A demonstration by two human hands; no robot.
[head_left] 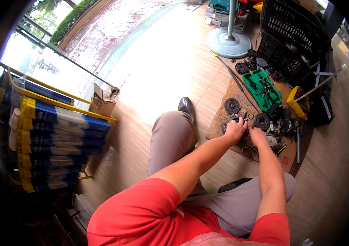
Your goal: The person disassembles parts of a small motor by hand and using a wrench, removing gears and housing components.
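I sit low over a brown cardboard sheet (219,125) on the floor. My left hand (236,129) is closed on a dark metal part (232,119) lying on the cardboard. My right hand (258,135) reaches in beside it, fingers curled near the same cluster of parts; what it grips is hidden. A black ribbed disc (232,105) lies just beyond my left hand. A second black round part (261,121) sits just past my right hand. Small metal pieces and tools (283,125) are scattered to the right.
A green tool case (261,89) lies open behind the parts. A yellow container (295,103) and black plastic crates (289,33) stand at the back right. A fan's round base (228,42) is at the back. Blue-and-yellow boxes (55,135) fill a rack at left, beside a cardboard box (102,103).
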